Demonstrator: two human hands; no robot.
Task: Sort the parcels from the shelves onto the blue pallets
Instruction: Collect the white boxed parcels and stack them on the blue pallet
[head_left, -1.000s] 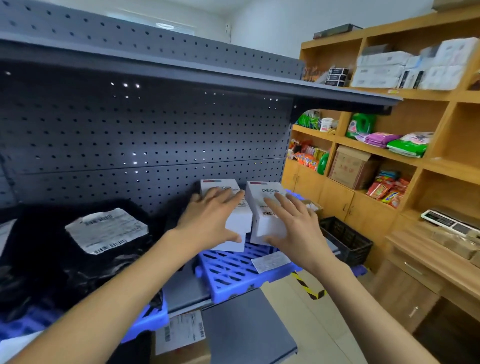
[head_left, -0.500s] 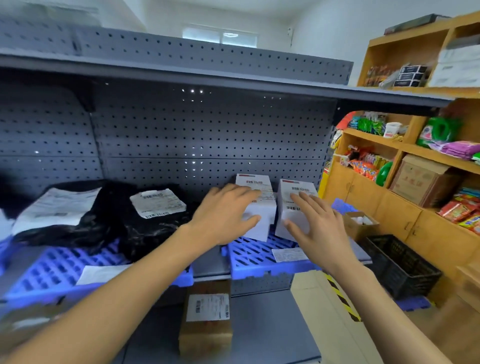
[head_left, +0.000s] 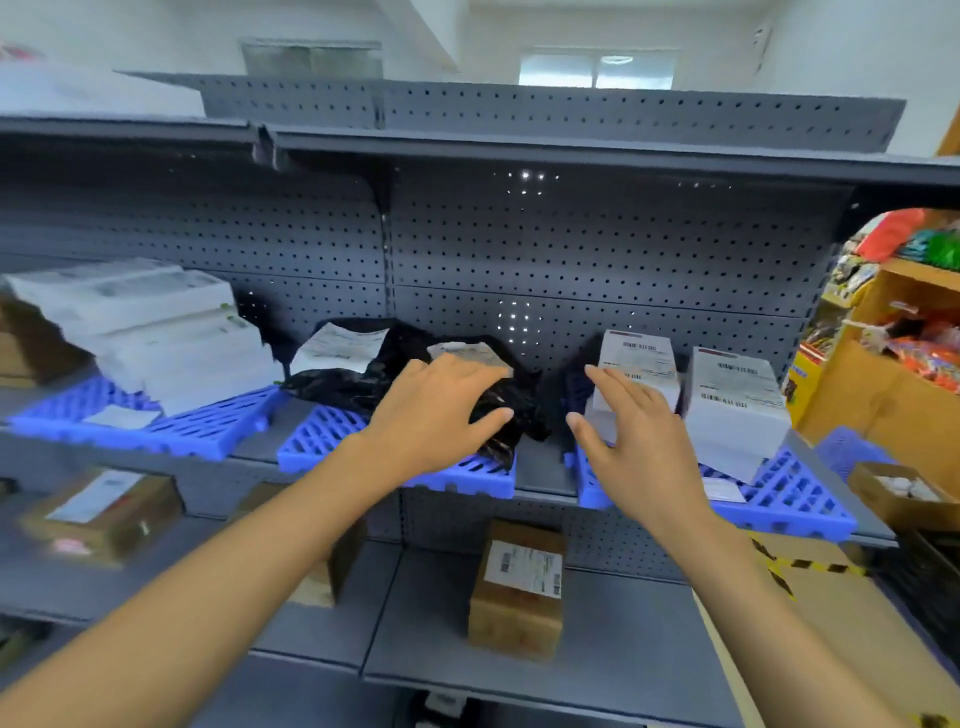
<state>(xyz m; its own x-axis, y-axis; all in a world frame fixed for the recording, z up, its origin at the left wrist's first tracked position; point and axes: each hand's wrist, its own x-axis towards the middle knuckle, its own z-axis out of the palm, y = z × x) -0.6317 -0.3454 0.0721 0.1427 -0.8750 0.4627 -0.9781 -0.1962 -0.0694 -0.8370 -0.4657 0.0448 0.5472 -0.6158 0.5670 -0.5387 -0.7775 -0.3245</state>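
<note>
A person's two bare arms reach toward a grey pegboard shelf unit (head_left: 597, 249) lined with three blue pallets: the left hand (head_left: 441, 410), its grip wide and fingers spread, is over the black plastic mailers (head_left: 415, 369) heaped on the middle pallet (head_left: 332, 441), though whether it touches them cannot be told; the right hand (head_left: 636, 441), also with a wide grip and holding nothing, is raised in front of the nearer of two white boxes (head_left: 641, 364) standing upright side by side on the right pallet (head_left: 784, 499), the second white box (head_left: 735, 405) just to its right; printed labels show on both boxes and on the mailers; on the left pallet (head_left: 171, 426) lies a tilted stack of flat white parcels (head_left: 150, 332), with a brown carton partly in view at the far left edge; on the lower shelf, a brown cardboard parcel (head_left: 519, 587) with a white barcode label stands near the centre, another brown parcel (head_left: 104, 514) lies blurred to the left, and a third is partly hidden behind the left forearm; at far right, wooden shelving (head_left: 893, 374) holds colourful packaged goods, with a small open carton (head_left: 904, 493) below it
</note>
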